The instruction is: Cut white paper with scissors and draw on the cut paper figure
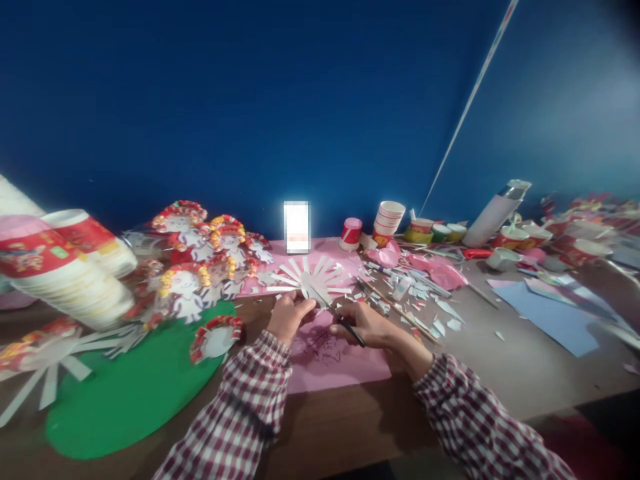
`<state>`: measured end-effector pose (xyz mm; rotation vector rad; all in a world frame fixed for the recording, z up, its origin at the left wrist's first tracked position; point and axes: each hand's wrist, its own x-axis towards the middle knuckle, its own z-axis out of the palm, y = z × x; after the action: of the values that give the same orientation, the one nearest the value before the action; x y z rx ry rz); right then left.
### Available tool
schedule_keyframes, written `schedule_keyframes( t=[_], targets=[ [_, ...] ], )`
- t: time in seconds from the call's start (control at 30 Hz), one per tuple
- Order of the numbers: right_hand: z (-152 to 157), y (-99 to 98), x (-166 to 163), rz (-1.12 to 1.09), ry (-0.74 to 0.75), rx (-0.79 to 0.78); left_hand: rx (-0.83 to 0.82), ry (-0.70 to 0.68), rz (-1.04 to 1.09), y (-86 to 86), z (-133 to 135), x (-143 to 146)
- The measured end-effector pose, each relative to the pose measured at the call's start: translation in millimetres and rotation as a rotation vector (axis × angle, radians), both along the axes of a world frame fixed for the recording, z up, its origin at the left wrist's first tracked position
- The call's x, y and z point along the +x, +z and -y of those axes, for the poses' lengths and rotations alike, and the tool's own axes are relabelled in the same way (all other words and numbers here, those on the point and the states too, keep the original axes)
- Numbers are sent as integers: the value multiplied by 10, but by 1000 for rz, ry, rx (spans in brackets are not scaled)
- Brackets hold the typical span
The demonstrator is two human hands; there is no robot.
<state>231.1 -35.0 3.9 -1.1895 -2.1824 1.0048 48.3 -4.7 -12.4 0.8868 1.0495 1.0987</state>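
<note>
My left hand (pixel 289 316) is closed on a paper cup cut into white radiating strips (pixel 314 277), held just above a pink paper sheet (pixel 333 363). My right hand (pixel 364 322) grips black-handled scissors (pixel 345 325), their blades pointing up-left into the cut cup. Both wrists wear red-and-white checked sleeves. The two hands sit close together near the table's middle.
A green paper oval (pixel 125 397) lies at left with cut cup figures (pixel 200 267) and stacked red-printed paper cups (pixel 70 267). Paper scraps (pixel 420 293), sticks, a stack of cups (pixel 387 220), a white bottle (pixel 493 213) and blue paper (pixel 555 313) lie right. Another person's hand (pixel 613 287) is at far right.
</note>
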Motion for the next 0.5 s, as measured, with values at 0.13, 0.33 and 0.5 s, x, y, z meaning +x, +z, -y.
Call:
schedule_keyframes(
  t=[0.13, 0.33, 0.5],
  targets=[
    [-9, -14, 3, 8, 6, 10, 6, -10, 9, 7, 3, 2],
    [-14, -12, 5, 9, 14, 12, 14, -2, -19, 0, -4, 1],
    [-2, 0, 4, -8, 4, -17, 28, -14, -30, 6, 1, 0]
  ],
)
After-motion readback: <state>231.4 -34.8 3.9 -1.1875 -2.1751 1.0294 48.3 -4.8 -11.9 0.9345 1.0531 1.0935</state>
